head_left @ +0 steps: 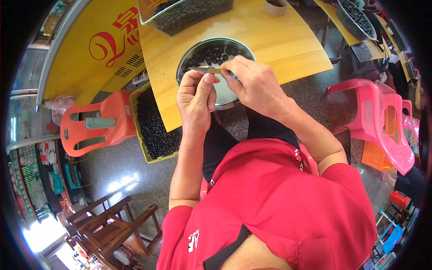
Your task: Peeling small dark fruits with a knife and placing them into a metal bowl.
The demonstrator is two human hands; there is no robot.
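Observation:
My right hand (261,83) is closed round a small knife (200,69), whose narrow blade points left above the pan. A bit of blue shows between the fingers. Just under the blade, my left hand (196,96) is raised with thumb and fingertips pinched together. Whatever lies in that pinch is too small or hidden to make out. Below both hands a round metal pan (223,92) rests at the table's near edge. Dark, roundish pieces (216,55) cover its far part, and its pale bottom shows nearer to me.
The pan stands on a yellow wooden table (292,49) with a clear tub (193,18) of dark pieces. A yellow crate (153,121) of similar pieces sits on the floor, left. An orange chair (101,123), a pink chair (375,114) and a wooden chair (112,229) stand around me.

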